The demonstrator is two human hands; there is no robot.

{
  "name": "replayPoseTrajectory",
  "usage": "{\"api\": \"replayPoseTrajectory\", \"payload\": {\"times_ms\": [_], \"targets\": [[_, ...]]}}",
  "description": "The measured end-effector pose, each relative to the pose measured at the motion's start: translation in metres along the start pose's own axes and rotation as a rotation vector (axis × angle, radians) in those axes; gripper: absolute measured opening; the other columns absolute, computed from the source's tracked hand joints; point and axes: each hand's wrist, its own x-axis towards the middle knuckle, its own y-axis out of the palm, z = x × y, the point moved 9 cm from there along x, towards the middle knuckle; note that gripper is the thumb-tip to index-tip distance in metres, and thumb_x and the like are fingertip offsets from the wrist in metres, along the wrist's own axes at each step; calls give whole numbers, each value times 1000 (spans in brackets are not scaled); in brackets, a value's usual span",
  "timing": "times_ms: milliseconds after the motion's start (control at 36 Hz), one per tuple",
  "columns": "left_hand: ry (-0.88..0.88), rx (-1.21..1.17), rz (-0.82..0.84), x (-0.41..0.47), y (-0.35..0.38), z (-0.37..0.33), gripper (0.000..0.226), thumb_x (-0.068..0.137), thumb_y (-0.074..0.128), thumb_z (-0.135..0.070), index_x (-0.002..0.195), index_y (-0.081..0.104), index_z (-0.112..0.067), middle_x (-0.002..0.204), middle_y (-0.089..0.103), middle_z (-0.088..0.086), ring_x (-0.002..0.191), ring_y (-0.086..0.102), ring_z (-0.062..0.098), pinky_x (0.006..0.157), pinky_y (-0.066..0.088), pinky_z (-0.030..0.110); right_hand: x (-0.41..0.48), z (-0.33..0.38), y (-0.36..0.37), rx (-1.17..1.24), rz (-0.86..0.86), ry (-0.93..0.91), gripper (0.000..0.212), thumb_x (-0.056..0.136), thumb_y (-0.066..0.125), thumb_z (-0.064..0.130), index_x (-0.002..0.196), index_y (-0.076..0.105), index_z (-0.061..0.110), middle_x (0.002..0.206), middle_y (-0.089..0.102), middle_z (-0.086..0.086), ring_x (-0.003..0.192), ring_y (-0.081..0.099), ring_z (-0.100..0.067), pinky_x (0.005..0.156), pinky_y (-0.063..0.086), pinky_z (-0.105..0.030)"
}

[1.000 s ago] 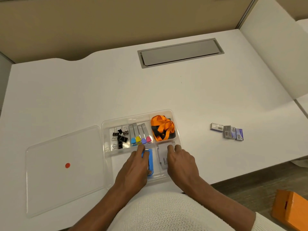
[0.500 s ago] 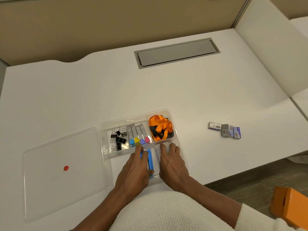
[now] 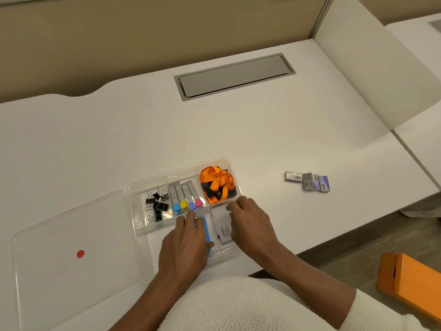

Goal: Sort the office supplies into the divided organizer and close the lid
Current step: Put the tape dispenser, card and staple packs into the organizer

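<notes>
A clear divided organizer (image 3: 133, 211) sits near the desk's front edge. It holds black binder clips (image 3: 156, 206), clips with coloured tips (image 3: 187, 199), an orange and black lanyard (image 3: 218, 183), a blue stapler (image 3: 206, 232) and a white box (image 3: 223, 229). My left hand (image 3: 185, 244) rests on the blue stapler in the front compartment. My right hand (image 3: 250, 223) lies over the right front compartment beside the white box, fingers curled. The clear lid (image 3: 71, 247) with a red dot lies flat to the left. Small staple boxes (image 3: 307, 180) lie on the desk to the right.
A grey cable hatch (image 3: 235, 76) is set into the white desk (image 3: 214, 130) at the back. A white divider panel (image 3: 372, 75) stands at the right. An orange box (image 3: 412, 285) sits on the floor at the lower right.
My right hand has shifted right, off the white box, which shows again. My left hand stays on the blue stapler.
</notes>
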Motion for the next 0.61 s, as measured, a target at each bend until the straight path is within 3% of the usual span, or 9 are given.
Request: {"api": "replayPoseTrajectory", "payload": {"times_ms": [56,83,167,278,444,472,528,611], "targets": [[14,46,-82,3,-18,-9,63,53,99,-41,97,73,-4,91,73,16,74,70,30,48,57,35,2,-18,-27,44,-102,44,39,79,83,22,114,68,16,109,70,-6,93,66,-22,69,60,-33],[15,59,-123,6,-27,-15,58,53,100,-38,92,73,-5,84,72,15,69,69,30,47,56,34,3,-31,-39,58,-153,88,31,85,77,25,114,68,18,108,69,-3,91,66,-20,67,58,-32],[8,86,-155,16,-57,-37,44,78,82,-48,102,70,-13,94,73,6,81,69,24,56,54,33,4,-88,-58,129,-243,305,26,91,66,36,115,63,27,107,66,4,93,66,-18,69,55,-35],[105,10,-240,38,-85,-75,38,98,55,-52,118,60,-20,111,67,-2,96,63,18,66,42,32,-6,-169,-70,185,-302,612,42,86,69,48,118,58,23,110,65,-2,99,64,-28,74,51,-40],[259,-11,-251,80,-95,-119,32,98,57,-45,108,60,-15,104,65,3,93,61,24,61,34,34,-12,-237,-57,206,-187,905,81,80,66,69,130,48,7,124,58,-19,116,56,-41,89,48,-50],[272,-12,-223,86,-93,-124,31,97,58,-43,106,60,-14,104,64,4,95,61,26,62,33,34,-11,-242,-52,205,-169,925,85,79,66,71,130,48,6,125,59,-20,117,56,-41,90,48,-50],[342,-2,-230,127,-93,-210,30,97,60,-40,106,59,-12,105,63,6,98,60,28,64,32,35,-18,-319,-63,229,-133,992,89,75,66,75,128,49,5,123,60,-20,116,57,-41,90,49,-50],[373,36,-225,147,-89,-225,30,96,63,-36,111,59,-10,110,63,9,101,60,31,67,34,36,-10,-322,-53,221,-107,974,88,71,66,79,119,54,6,117,62,-17,111,59,-39,87,50,-47]]}}
